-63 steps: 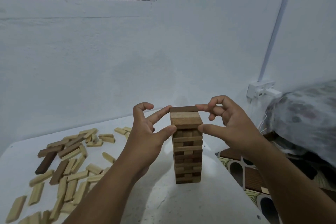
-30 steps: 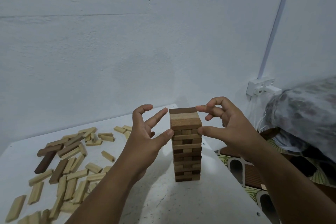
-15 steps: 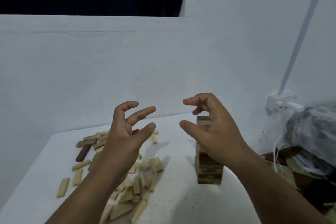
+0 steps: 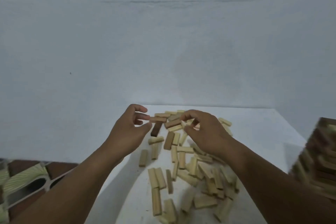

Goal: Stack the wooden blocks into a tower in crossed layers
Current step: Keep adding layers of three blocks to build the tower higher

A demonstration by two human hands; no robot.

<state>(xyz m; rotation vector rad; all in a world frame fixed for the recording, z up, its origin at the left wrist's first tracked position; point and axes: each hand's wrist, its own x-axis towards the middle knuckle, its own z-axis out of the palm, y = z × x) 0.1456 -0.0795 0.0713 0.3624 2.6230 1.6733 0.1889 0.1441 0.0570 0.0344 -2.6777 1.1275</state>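
A: What's changed since the last note?

B: Both hands have come off the tower (image 4: 317,158) and swung over to the loose blocks (image 4: 183,165). A second ago they were squaring up the top layer; now the tower is sitting blurred at the right edge of view, well apart from either hand. I'm reading that as the last layer being settled and the next blocks being fetched.

A: Left hand?

B: The left hand (image 4: 130,132) is hovering at the far left edge of the scatter, fingers loosely curled with a gap between thumb and forefinger, gripping nothing. Its fingertips are just beside a light block (image 4: 160,119); touching or not, I can't tell. A dark block (image 4: 156,129) is lying just right of its thumb.

A: Right hand?

B: The right hand (image 4: 205,132) is curling down over the far middle of the pile, thumb and fingertips close together around what looks like a small block. Too blurred to call whether it's pinching it.

A: The pile itself?

B: Spread on the white bench (image 4: 254,132), mostly under and near the right forearm.
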